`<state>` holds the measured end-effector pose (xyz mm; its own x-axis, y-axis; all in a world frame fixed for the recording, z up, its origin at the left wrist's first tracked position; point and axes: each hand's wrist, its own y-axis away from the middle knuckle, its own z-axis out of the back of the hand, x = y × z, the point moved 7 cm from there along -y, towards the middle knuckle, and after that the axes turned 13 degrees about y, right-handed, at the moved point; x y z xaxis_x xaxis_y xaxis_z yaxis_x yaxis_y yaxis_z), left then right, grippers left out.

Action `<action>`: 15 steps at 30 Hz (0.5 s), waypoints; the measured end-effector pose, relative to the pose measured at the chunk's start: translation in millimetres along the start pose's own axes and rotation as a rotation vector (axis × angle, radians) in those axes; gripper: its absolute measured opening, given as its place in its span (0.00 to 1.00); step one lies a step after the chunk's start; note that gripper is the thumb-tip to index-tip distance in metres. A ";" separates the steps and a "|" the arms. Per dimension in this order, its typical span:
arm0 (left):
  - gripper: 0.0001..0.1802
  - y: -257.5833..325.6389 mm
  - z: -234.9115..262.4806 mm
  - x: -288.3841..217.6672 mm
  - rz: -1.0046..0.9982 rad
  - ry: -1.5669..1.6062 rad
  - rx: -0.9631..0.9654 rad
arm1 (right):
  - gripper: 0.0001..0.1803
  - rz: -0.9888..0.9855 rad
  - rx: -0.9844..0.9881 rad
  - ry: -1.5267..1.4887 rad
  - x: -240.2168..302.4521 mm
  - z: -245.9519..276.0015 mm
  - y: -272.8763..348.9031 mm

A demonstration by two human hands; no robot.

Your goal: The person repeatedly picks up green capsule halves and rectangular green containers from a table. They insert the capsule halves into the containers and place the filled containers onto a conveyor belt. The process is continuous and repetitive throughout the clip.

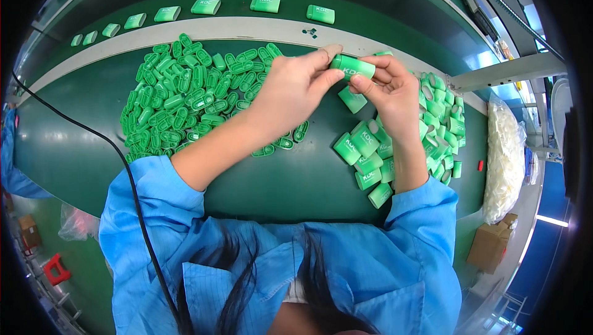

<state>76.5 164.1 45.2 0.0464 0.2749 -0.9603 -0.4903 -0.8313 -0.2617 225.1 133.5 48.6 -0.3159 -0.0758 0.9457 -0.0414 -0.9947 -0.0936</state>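
1. Box of brown cardboard at the far left, low down, with a bright red plastic object just beside it over the green floor.
2. Thin black cable curving across the left of the dark green tabletop and down over the person's blue sleeve.
3. Eight light-green, flattened box-shaped casings in a spaced row on the green strip beyond the white rail.
4. Broad heap of glossy green oval plastic pieces, many ring-like, reaching to the left forearm.
5. Left hand, thumb and fingers closed on the left end of a light-green casing with white lettering; from where I stand, those fingers hide that end, so I can't tell its shape.
6. That casing is raised above the table between both hands, near the rail.
7. Right hand, pinching the casing's right end between thumb and fingers.
8. Pile of similar green casings on both sides of the right forearm, some lying flat, others tipped.
9. Small red cylinder, then a clear plastic bag of whitish pieces at the right.
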 end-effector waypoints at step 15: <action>0.19 -20.4 17.7 5.4 -0.153 -0.395 -0.029 | 0.15 -0.023 -0.053 0.507 -14.8 32.2 -93.9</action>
<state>71.4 191.1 47.0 -0.2234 0.5551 -0.8012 -0.4785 -0.7786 -0.4060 264.1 225.8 53.4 -0.7339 0.0023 0.6793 -0.0980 -0.9899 -0.1025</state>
